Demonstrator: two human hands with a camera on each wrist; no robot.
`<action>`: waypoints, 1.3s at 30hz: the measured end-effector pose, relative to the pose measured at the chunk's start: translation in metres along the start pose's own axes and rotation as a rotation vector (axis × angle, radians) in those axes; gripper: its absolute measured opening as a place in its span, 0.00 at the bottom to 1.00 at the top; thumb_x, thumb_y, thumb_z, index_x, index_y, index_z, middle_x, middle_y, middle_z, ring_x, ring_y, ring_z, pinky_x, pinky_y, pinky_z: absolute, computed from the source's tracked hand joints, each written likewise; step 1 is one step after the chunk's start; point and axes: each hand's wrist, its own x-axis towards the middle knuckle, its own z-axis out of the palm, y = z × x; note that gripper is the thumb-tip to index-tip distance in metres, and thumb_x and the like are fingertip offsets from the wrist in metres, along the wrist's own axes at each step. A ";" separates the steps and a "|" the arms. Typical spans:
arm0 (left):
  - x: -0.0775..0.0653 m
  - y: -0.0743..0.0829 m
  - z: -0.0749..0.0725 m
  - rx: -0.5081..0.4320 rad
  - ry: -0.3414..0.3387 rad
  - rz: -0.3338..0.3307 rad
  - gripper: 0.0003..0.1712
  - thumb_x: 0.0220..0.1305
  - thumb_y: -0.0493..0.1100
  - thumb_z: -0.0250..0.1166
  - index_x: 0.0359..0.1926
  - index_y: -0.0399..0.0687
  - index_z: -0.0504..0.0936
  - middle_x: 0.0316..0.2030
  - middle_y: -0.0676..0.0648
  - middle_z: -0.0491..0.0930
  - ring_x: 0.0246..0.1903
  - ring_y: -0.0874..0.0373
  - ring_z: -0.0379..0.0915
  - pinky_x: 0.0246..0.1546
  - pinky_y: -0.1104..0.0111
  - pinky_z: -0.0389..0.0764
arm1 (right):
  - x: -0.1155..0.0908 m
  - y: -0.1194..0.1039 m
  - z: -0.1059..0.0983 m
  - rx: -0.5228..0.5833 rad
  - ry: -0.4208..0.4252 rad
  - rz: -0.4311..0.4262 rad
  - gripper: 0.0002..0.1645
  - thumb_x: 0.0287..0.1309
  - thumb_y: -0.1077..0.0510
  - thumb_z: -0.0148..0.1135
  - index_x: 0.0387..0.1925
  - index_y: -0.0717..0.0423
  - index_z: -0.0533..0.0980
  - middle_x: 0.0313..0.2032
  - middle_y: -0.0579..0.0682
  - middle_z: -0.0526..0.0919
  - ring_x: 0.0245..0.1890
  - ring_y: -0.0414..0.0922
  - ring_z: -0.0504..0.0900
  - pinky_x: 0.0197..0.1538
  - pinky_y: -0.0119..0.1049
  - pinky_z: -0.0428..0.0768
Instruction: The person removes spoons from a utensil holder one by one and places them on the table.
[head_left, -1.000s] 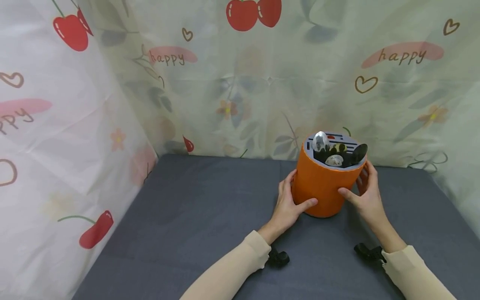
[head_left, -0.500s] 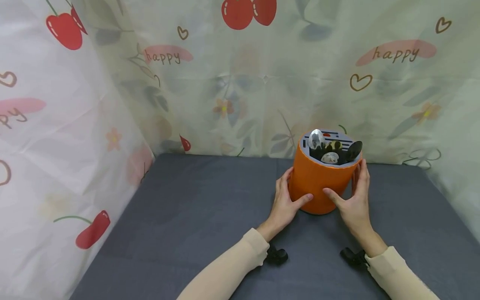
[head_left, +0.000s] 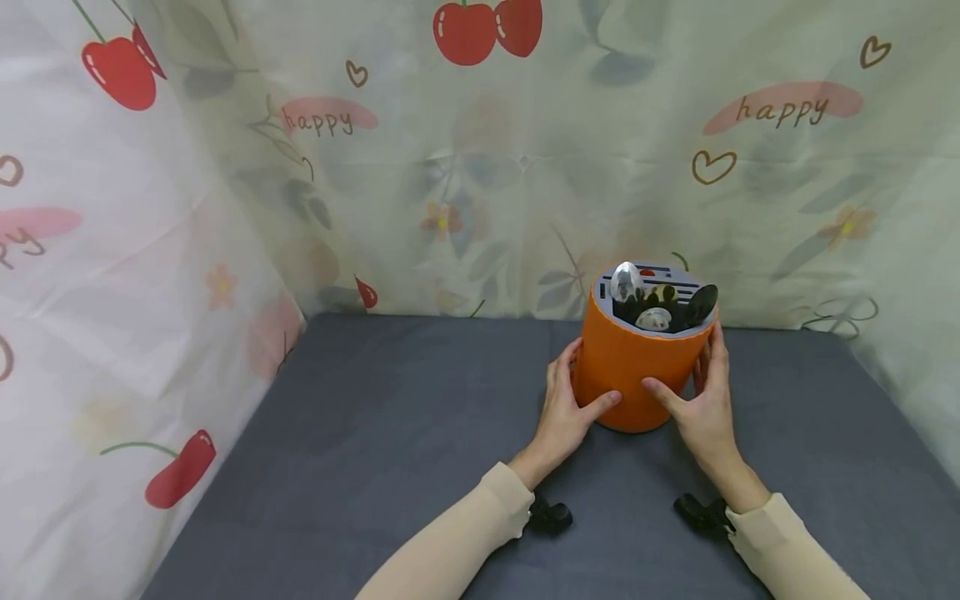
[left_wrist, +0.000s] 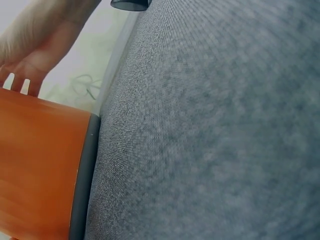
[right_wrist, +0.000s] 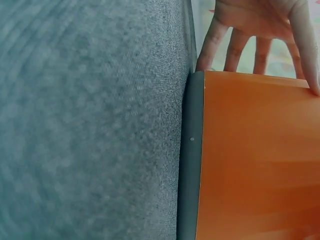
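An orange cylindrical utensil holder [head_left: 637,379] with a grey slotted top stands on the grey cloth toward the back right. A shiny silver spoon [head_left: 625,282], a dark spoon [head_left: 702,305] and other utensil ends poke out of its top. My left hand [head_left: 564,414] holds its left side, thumb across the front. On the opposite side, my right hand [head_left: 703,419] grips it with the thumb in front and the fingers reaching behind, partly hidden. Both wrist views show the holder's dark base rim [left_wrist: 85,185] down at the cloth.
Grey cloth [head_left: 390,433] covers the table. A patterned curtain [head_left: 517,192] hangs right behind the table's back edge, and another pale curtain [head_left: 150,275] runs along the left. Black wrist cameras [head_left: 551,517] hang under both sleeves.
My right hand has moved left, closer in against the holder's side. The left hand keeps its place on it. The whole head view has drifted slightly.
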 end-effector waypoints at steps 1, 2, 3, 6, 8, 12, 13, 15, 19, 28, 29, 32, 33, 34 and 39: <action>0.000 0.000 0.000 0.000 0.000 -0.001 0.52 0.67 0.60 0.72 0.81 0.73 0.49 0.74 0.52 0.57 0.71 0.56 0.59 0.75 0.55 0.62 | 0.000 -0.001 0.000 -0.001 -0.002 0.001 0.68 0.59 0.73 0.71 0.84 0.39 0.39 0.82 0.48 0.44 0.81 0.49 0.51 0.78 0.30 0.53; 0.000 0.000 0.000 -0.002 -0.003 -0.003 0.52 0.67 0.60 0.72 0.81 0.73 0.49 0.74 0.53 0.56 0.72 0.57 0.59 0.75 0.55 0.62 | 0.000 -0.001 0.000 -0.004 -0.003 0.003 0.68 0.59 0.73 0.71 0.84 0.39 0.39 0.82 0.48 0.44 0.80 0.49 0.51 0.78 0.31 0.53; 0.000 0.000 0.000 -0.004 -0.002 -0.001 0.52 0.67 0.60 0.72 0.81 0.74 0.49 0.74 0.53 0.56 0.72 0.57 0.59 0.75 0.55 0.62 | 0.000 -0.001 0.000 -0.003 -0.004 0.005 0.68 0.59 0.73 0.72 0.84 0.38 0.39 0.82 0.47 0.44 0.80 0.49 0.51 0.79 0.34 0.53; 0.000 -0.001 0.000 -0.008 0.001 0.004 0.51 0.67 0.60 0.72 0.81 0.74 0.49 0.74 0.53 0.56 0.71 0.57 0.59 0.75 0.55 0.62 | 0.000 0.000 0.001 0.006 -0.008 0.004 0.68 0.60 0.72 0.72 0.84 0.37 0.39 0.82 0.46 0.43 0.80 0.48 0.51 0.81 0.43 0.51; -0.001 -0.001 -0.001 -0.005 -0.004 0.010 0.51 0.67 0.60 0.71 0.81 0.75 0.49 0.74 0.53 0.56 0.71 0.57 0.59 0.75 0.55 0.62 | -0.001 0.001 0.000 0.012 -0.005 -0.001 0.68 0.59 0.72 0.72 0.84 0.38 0.40 0.82 0.45 0.44 0.81 0.49 0.51 0.81 0.47 0.50; -0.002 -0.002 -0.004 -0.007 -0.015 0.021 0.50 0.68 0.59 0.71 0.81 0.73 0.50 0.73 0.51 0.58 0.69 0.56 0.62 0.72 0.53 0.67 | -0.001 0.004 0.000 -0.007 0.013 -0.001 0.67 0.59 0.73 0.72 0.84 0.41 0.41 0.81 0.47 0.46 0.79 0.53 0.53 0.80 0.43 0.54; -0.002 -0.002 -0.005 -0.007 -0.019 0.019 0.49 0.68 0.59 0.71 0.81 0.74 0.51 0.72 0.51 0.59 0.68 0.56 0.62 0.70 0.53 0.68 | -0.001 0.006 0.000 -0.016 0.019 0.004 0.67 0.59 0.73 0.72 0.84 0.41 0.42 0.81 0.48 0.47 0.79 0.54 0.54 0.79 0.41 0.55; -0.003 -0.002 -0.006 -0.007 -0.025 0.019 0.49 0.69 0.59 0.71 0.80 0.73 0.51 0.71 0.50 0.60 0.67 0.55 0.64 0.67 0.53 0.71 | -0.001 0.012 -0.001 -0.035 0.030 0.020 0.67 0.58 0.72 0.73 0.84 0.40 0.42 0.80 0.48 0.47 0.78 0.55 0.55 0.78 0.39 0.57; -0.004 -0.003 -0.010 -0.004 -0.035 0.020 0.48 0.70 0.58 0.70 0.81 0.72 0.52 0.70 0.49 0.61 0.67 0.55 0.64 0.64 0.52 0.73 | 0.000 0.028 -0.005 -0.059 0.040 0.044 0.69 0.57 0.71 0.75 0.84 0.36 0.42 0.81 0.46 0.47 0.77 0.55 0.56 0.78 0.38 0.58; -0.004 -0.003 -0.022 -0.032 -0.019 0.001 0.46 0.72 0.54 0.69 0.81 0.68 0.53 0.71 0.39 0.62 0.66 0.41 0.65 0.61 0.49 0.75 | 0.000 0.033 -0.007 -0.070 0.022 0.096 0.67 0.61 0.65 0.75 0.83 0.33 0.39 0.80 0.44 0.45 0.77 0.52 0.55 0.77 0.39 0.57; -0.004 -0.003 -0.024 -0.035 -0.015 0.006 0.46 0.72 0.54 0.69 0.81 0.67 0.54 0.71 0.38 0.62 0.66 0.40 0.65 0.61 0.48 0.75 | 0.000 0.032 -0.007 -0.071 0.021 0.100 0.67 0.61 0.64 0.74 0.83 0.33 0.39 0.80 0.44 0.45 0.77 0.52 0.55 0.77 0.39 0.57; -0.003 -0.002 -0.027 -0.039 -0.011 0.020 0.45 0.72 0.54 0.69 0.81 0.66 0.55 0.71 0.39 0.62 0.67 0.39 0.65 0.62 0.47 0.76 | 0.000 0.030 -0.007 -0.075 0.017 0.106 0.66 0.62 0.63 0.74 0.83 0.33 0.39 0.80 0.44 0.45 0.77 0.52 0.54 0.77 0.39 0.57; -0.002 -0.002 -0.028 -0.038 -0.010 0.023 0.45 0.72 0.55 0.69 0.81 0.66 0.55 0.70 0.41 0.63 0.67 0.39 0.65 0.62 0.47 0.76 | 0.001 0.030 -0.007 -0.074 0.017 0.107 0.66 0.62 0.63 0.74 0.83 0.33 0.39 0.80 0.44 0.45 0.77 0.52 0.55 0.77 0.39 0.57; -0.001 -0.003 -0.029 -0.042 -0.007 0.029 0.44 0.72 0.55 0.68 0.81 0.64 0.56 0.70 0.41 0.63 0.67 0.39 0.66 0.62 0.47 0.76 | 0.001 0.029 -0.007 -0.075 0.016 0.107 0.65 0.62 0.63 0.74 0.83 0.33 0.40 0.80 0.44 0.45 0.77 0.52 0.55 0.77 0.39 0.58; -0.001 0.011 -0.039 -0.065 0.028 0.063 0.33 0.77 0.49 0.63 0.78 0.54 0.64 0.67 0.38 0.68 0.64 0.39 0.68 0.60 0.47 0.78 | 0.000 0.030 -0.008 -0.069 0.015 0.119 0.64 0.64 0.61 0.73 0.83 0.33 0.40 0.80 0.44 0.45 0.77 0.53 0.55 0.76 0.37 0.58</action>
